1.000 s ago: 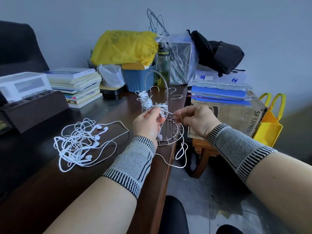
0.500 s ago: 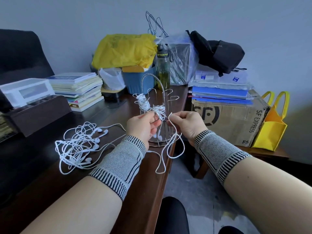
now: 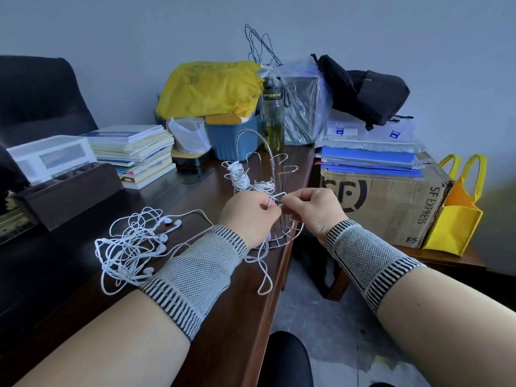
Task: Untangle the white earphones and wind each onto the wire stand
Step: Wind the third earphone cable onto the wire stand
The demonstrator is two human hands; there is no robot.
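Writing: "SF EXPRESS" was read on the side of the box [image 3: 385,202], beside a large round logo; "UP-TEMPO" was made out on the band of the bottle [image 3: 273,118]. Nothing else could be read.
Left hand: the left hand [image 3: 248,216] was seen with fingers curled, a white cord [image 3: 264,263] pinched at the fingertips just in front of the stand [image 3: 268,191].
Right hand: the right hand [image 3: 312,210] was held fingertip to fingertip with the left, thumb and forefinger pinched on the same cord where a small loop was raised between the two hands.
Cord: below the left hand the slack was left hanging in loops over the desk [image 3: 223,317] edge.
Stand: it was placed at the right edge of the desk, upright; two white bundles [image 3: 240,174] were wound on its left prongs, the nearer one just above the hands.
Tangle: the remaining earphones [image 3: 134,247] were heaped on the desk left of the left wrist, well apart from the stand, several earbuds showing.
Wrists: grey knitted bands [image 3: 195,275] were worn on both.
Background: books [image 3: 134,152], a yellow bag [image 3: 455,219] and a black pack [image 3: 363,90] were noted.
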